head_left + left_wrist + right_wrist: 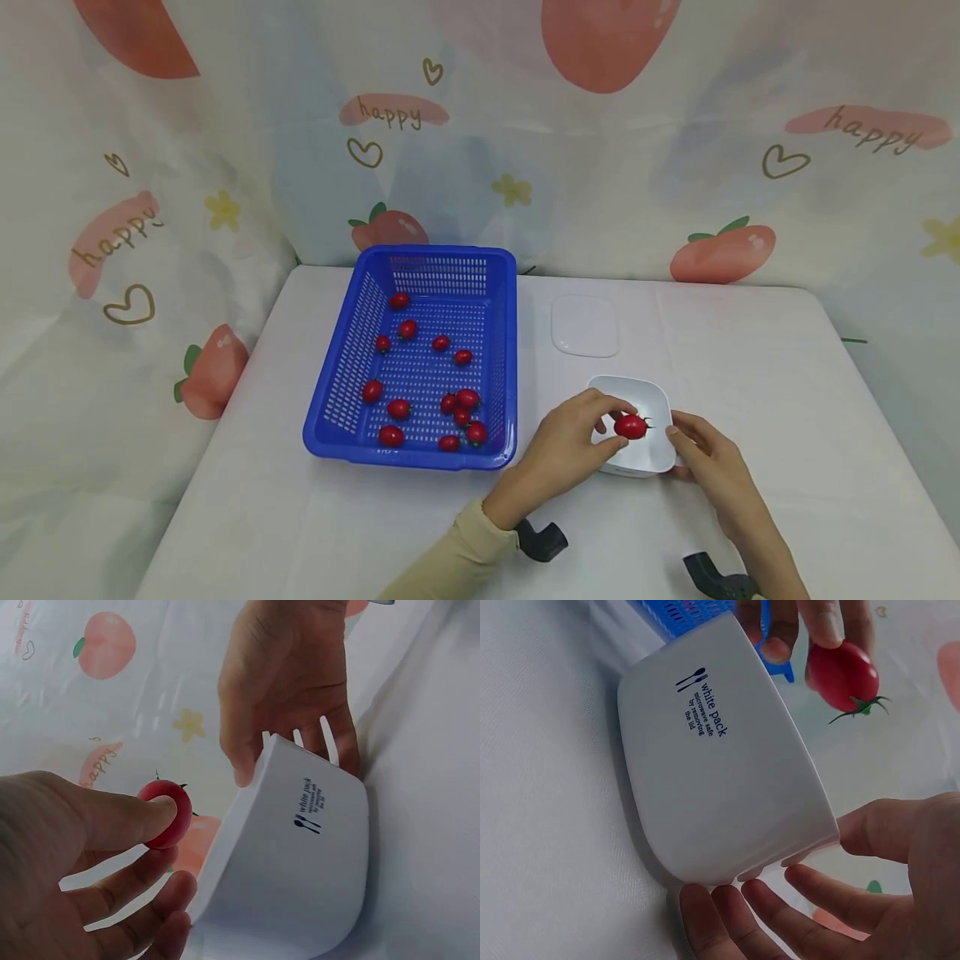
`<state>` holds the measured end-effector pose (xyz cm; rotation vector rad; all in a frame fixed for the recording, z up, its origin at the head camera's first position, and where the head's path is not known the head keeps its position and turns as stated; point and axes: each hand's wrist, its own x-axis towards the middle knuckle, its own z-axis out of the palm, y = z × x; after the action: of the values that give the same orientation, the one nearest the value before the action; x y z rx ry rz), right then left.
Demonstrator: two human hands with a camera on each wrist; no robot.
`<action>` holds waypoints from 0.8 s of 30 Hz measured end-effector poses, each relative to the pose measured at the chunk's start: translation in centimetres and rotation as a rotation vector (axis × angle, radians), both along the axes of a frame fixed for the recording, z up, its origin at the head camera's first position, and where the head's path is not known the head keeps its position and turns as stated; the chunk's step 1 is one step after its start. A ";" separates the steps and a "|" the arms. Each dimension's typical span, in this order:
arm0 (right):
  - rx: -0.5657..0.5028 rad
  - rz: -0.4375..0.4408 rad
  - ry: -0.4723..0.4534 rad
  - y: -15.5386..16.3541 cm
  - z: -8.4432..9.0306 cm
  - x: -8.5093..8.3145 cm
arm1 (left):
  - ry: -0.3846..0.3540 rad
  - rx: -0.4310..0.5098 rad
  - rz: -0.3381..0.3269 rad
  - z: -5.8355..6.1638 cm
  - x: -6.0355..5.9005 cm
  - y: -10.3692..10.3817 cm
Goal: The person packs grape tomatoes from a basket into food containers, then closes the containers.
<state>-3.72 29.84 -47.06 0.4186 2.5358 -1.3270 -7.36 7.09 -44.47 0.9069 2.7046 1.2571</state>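
Note:
My left hand [573, 440] pinches a red cherry tomato [630, 427] between thumb and fingers, above the opening of a white plastic food container [651, 396]. The tomato has a green stem, plain in the right wrist view. The container stands upright on the table, its printed wall [727, 765] facing the wrist cameras. My right hand [712, 458] grips the container's right side, thumb at the rim and fingers along the outer wall. Inside the container, the part I can see is bare white; my left hand hides the rest.
A blue plastic basket [512, 350] with several cherry tomatoes [399, 409] lying apart and in a cluster stands left of the container. Behind the container a translucent lid [585, 325] lies flat on the white-covered table [750, 358]. A printed curtain [600, 167] hangs along the back.

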 end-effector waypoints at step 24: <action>-0.018 0.009 -0.001 0.3 0.0 -0.1 | 0.335 -0.482 -0.192 -1.8 -2.3 2.5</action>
<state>-3.81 30.13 -47.07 0.4038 2.5203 -1.3455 -9.65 9.61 -46.27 1.3482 2.8615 0.4133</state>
